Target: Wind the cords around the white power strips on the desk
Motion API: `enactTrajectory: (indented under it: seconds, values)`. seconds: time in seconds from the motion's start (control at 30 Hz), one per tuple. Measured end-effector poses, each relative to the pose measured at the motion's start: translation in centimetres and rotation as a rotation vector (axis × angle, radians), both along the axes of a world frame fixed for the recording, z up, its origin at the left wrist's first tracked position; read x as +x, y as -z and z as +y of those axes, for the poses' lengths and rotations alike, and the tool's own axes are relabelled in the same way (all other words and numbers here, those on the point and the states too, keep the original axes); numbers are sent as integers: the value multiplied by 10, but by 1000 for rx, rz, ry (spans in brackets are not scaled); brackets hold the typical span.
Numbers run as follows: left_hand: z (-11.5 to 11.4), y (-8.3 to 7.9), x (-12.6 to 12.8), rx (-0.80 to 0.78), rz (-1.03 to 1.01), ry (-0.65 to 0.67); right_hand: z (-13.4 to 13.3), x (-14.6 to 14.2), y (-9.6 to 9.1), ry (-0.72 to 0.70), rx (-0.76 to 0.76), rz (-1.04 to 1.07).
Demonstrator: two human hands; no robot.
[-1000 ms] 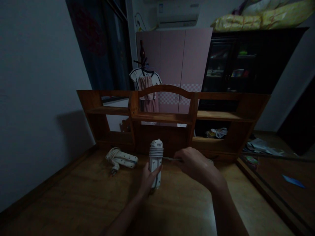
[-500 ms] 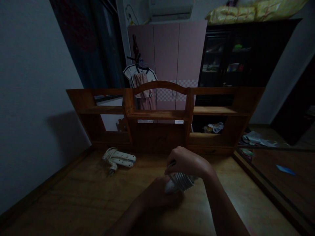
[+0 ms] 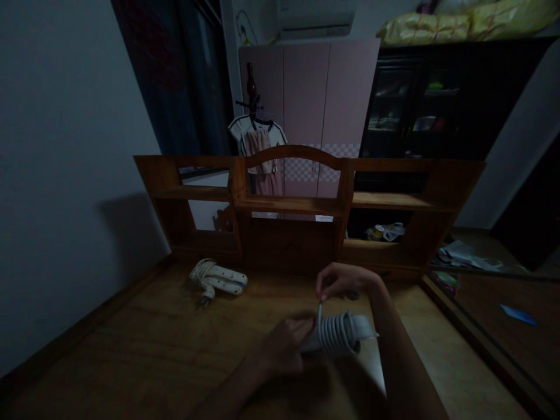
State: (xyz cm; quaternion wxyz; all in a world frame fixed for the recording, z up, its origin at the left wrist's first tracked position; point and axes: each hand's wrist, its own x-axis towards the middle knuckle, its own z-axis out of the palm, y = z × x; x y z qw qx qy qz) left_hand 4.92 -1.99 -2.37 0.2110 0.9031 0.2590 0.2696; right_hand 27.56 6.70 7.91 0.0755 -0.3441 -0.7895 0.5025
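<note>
My left hand (image 3: 286, 345) is closed around the near end of a white power strip (image 3: 362, 328), held low over the wooden board in the middle of the head view. A pale cord (image 3: 335, 333) goes round the strip in several close turns. Above it, my right hand (image 3: 343, 281) pinches a stretch of this cord, which runs up from the left end of the coil. Farther left lies a second white power strip (image 3: 227, 281), its own cord bundled beside it and its plug on the board. The held strip's socket face cannot be made out.
A wooden shelf unit (image 3: 289, 204) stands along the far edge of the wooden board (image 3: 166, 350). A white wall (image 3: 65, 175) bounds the left side. At the right runs a raised wooden edge (image 3: 476, 344), with a blue flat item (image 3: 517, 315) beyond it.
My right hand has risen slightly and moved right, drawing the cord up. The wound strip has turned, so its coils and far end show more clearly. The whole view has shifted a little.
</note>
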Motion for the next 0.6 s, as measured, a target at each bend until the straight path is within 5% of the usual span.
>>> enactTrajectory:
  seconds: [0.13, 0.37, 0.6]
  values:
    - [-6, -10, 3, -61, -233, -89, 6, -4, 9, -18, -38, 105]
    - [3, -13, 10, -433, -694, -519, 16, -25, 22, 124, 119, 89]
    - [22, -8, 5, -718, -933, -565, 15, -33, 22, 114, 137, -7]
